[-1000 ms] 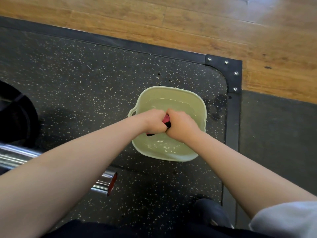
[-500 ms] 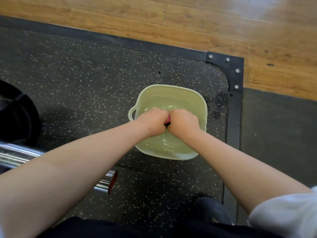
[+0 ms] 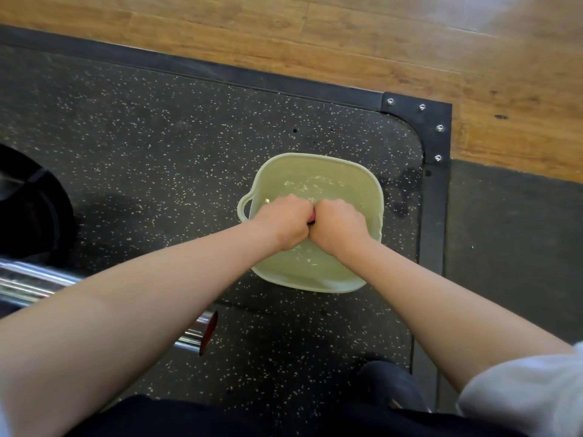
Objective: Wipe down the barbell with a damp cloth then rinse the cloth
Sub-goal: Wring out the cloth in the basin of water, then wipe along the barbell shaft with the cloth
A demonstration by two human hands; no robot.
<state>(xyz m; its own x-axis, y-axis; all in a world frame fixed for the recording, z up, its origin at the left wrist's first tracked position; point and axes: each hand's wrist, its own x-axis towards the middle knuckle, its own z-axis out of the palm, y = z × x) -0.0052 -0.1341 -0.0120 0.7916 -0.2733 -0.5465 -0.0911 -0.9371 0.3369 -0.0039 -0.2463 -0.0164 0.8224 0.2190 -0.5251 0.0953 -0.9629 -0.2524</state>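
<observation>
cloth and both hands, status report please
Left hand and right hand both grip the red cloth, fists together over the green basin of water. Barbell at left, clear of both hands. Nothing in the way.

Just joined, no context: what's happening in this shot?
A person is rinsing a red cloth in a pale green basin of water on the speckled rubber mat. The left hand and right hand are fisted together around the cloth, so only a sliver shows. The barbell lies on the mat to the left, untouched.
</observation>
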